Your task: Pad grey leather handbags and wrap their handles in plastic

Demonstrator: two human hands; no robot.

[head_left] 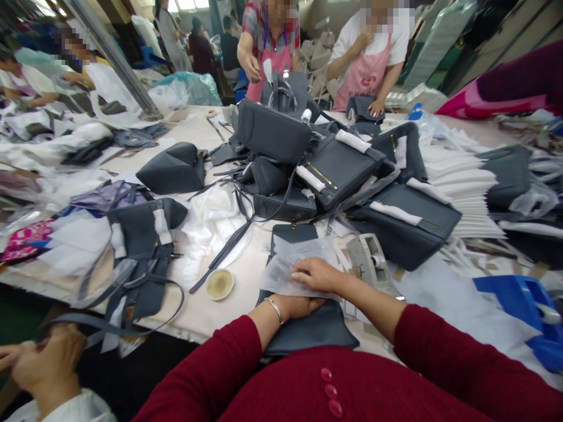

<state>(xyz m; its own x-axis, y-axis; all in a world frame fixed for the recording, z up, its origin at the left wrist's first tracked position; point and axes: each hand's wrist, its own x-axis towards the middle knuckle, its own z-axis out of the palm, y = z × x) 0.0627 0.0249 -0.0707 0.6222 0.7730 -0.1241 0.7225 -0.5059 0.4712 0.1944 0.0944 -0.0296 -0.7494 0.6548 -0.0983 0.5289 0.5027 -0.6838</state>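
Observation:
A dark grey leather bag piece [308,331] lies flat at the table's near edge, in front of me. A sheet of white tissue paper [285,269] covers its upper half. My right hand [319,274] rests on the tissue, fingers curled and pressed together on the sheet. My left hand [299,305], with a silver bracelet on its wrist, lies on the grey piece just below the right hand. Its fingers are tucked under the paper and the right hand, so they are hidden.
A white tape dispenser [369,258] stands right of my hands, and a small round dish [220,284] to the left. Several grey handbags [272,132] crowd the middle. White sheets [461,187] are stacked at right, by a blue object [523,299]. A co-worker's hands [39,357] hold a strap.

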